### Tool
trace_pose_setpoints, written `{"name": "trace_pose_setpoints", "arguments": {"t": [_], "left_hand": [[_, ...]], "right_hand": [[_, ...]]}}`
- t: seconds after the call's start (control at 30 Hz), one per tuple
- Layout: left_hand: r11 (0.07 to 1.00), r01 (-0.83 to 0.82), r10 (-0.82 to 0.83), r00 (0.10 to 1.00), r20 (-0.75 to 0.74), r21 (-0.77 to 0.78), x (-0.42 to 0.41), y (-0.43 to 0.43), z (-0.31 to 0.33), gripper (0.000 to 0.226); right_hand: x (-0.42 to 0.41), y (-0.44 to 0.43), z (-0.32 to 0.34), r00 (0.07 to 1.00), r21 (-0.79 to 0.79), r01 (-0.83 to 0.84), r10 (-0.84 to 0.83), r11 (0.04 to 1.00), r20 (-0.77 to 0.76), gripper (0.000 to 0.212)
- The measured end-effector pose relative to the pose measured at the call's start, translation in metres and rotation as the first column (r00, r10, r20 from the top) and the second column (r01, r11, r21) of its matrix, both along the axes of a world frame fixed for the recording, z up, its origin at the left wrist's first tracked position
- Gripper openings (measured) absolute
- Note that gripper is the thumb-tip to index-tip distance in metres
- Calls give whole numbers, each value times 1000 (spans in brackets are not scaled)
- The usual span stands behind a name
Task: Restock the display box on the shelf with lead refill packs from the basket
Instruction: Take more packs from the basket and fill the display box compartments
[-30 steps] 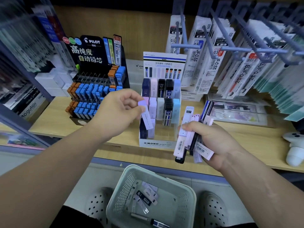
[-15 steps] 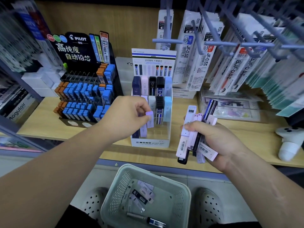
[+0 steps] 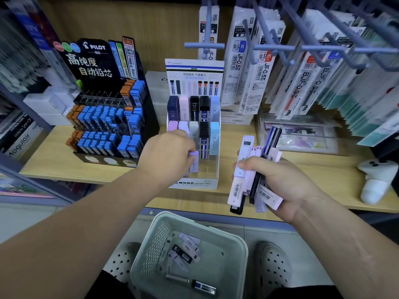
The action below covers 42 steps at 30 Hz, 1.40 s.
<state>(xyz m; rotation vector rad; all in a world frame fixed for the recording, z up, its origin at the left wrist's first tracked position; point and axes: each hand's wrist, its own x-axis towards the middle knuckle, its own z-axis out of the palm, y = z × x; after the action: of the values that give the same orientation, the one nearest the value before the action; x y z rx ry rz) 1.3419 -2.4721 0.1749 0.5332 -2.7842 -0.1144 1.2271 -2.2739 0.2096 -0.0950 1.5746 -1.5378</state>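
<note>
- Lilac lead refill pack (image 3: 193, 162): we are pinching it upright between the thumb and curled fingertips of our left hand (image 3: 166, 157). It is standing in the lowest front row of the display box (image 3: 194, 184), toward the box's left side. Our hand is hiding the dividers, so we cannot tell which compartment.
- We are seeing the display box sitting close to the front edge of the wooden shelf (image 3: 54, 160). Its two rear rows are holding upright packs in navy, pink, black and pale blue.
- Our right hand (image 3: 278, 182) is gripping a fanned bundle of packs (image 3: 248, 180), with the fingers curled round them and the thumb pressing across the top. It is hovering over the shelf's front edge, just right of the box.
- Below that edge, the pale green basket (image 3: 237, 251) is resting on the floor between our shoes (image 3: 272, 264), and loose packs (image 3: 185, 253) are lying in its bottom.
- A black Pilot rack (image 3: 108, 117) is standing toward the shelf's left end, near the box but apart from it.
</note>
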Motion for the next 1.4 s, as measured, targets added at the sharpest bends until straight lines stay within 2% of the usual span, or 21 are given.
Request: {"name": "trace_pose_setpoints", "arguments": {"t": [0.13,0.27,0.33,0.4,0.47,0.5,0.53,0.6,0.63,0.67,0.7,0.87,1.07,1.17,1.23,1.3,1.4], "left_hand": [[995,-33,40,997,71,-90,-1,2,-1,22],[994,-35,42,997,67,-107,-2,2,-4,19],[994,-40,45,998,45,-98,-1,2,-3,20],[999,-43,43,999,-10,-28,1,3,3,16],[986,-15,34,993,-112,166,3,8,15,12],[943,10,51,984,-174,332,3,14,23,11],[853,32,92,973,-210,522,3,20,31,11],[554,54,187,964,-188,831,1,34,43,8],[413,47,216,965,-148,909,1,39,46,8],[318,39,227,967,-116,947,0,43,46,8],[265,36,226,969,-98,964,0,45,45,9],[113,13,277,960,-44,993,2,36,34,8],[-121,90,362,931,-40,989,6,26,40,6],[-137,136,405,912,-70,981,7,19,41,9],[-141,165,404,910,-96,976,9,15,43,19],[-180,192,355,927,-118,965,11,11,45,27],[-233,230,257,952,-168,945,15,6,50,26]], "right_hand": [[1,1,0,1000,2,13,-13,1000,-7,29],[3,-1,-1,1000,19,2,-1,1000,-17,38],[4,-3,0,1000,28,-7,8,1000,-16,36],[6,-4,2,1000,41,-23,24,999,-20,31],[8,-6,4,998,49,-49,51,998,-22,35],[9,-8,5,998,49,-64,65,997,-18,34],[11,-9,6,997,43,-81,82,996,-13,29],[15,-12,9,992,22,-127,127,992,-12,14],[17,-14,10,988,10,-154,154,988,-20,11],[20,-16,11,983,-3,-181,181,983,-31,10],[23,-17,12,977,-11,-209,208,978,-44,11],[30,-23,12,964,-33,-263,262,964,-36,11],[28,-27,11,971,-71,-233,235,970,31,7],[26,-30,8,976,-65,-214,216,975,29,7],[24,-30,6,979,-61,-200,202,978,31,7],[23,-31,5,982,-64,-187,189,980,30,10],[22,-30,6,984,-75,-162,167,984,61,17]]}}
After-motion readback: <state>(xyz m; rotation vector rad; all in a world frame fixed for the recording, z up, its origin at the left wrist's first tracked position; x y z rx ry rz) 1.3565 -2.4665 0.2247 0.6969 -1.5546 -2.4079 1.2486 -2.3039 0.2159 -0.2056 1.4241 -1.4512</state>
